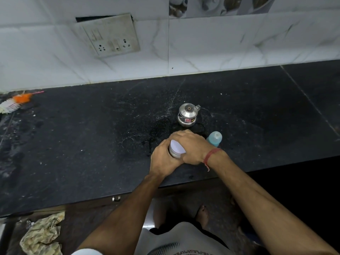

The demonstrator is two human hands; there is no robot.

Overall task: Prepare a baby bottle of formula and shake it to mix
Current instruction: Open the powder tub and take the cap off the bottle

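Observation:
A small round container with a pale lid (176, 148) stands on the black counter (92, 144) near its front edge. My left hand (162, 160) is wrapped around its body from the left. My right hand (191, 147) grips over its lid from the right, fingers curled across the top. Most of the container is hidden by both hands. Just right of my right hand stands a baby bottle with a blue cap (214, 138), untouched. Behind the hands sits a small steel pot with a lid and handle (188, 115).
A tiled wall with a switch and socket plate (110, 35) runs behind the counter. An orange and white brush (15, 103) lies at the far left. Below the counter edge a crumpled cloth (43, 234) lies on the floor.

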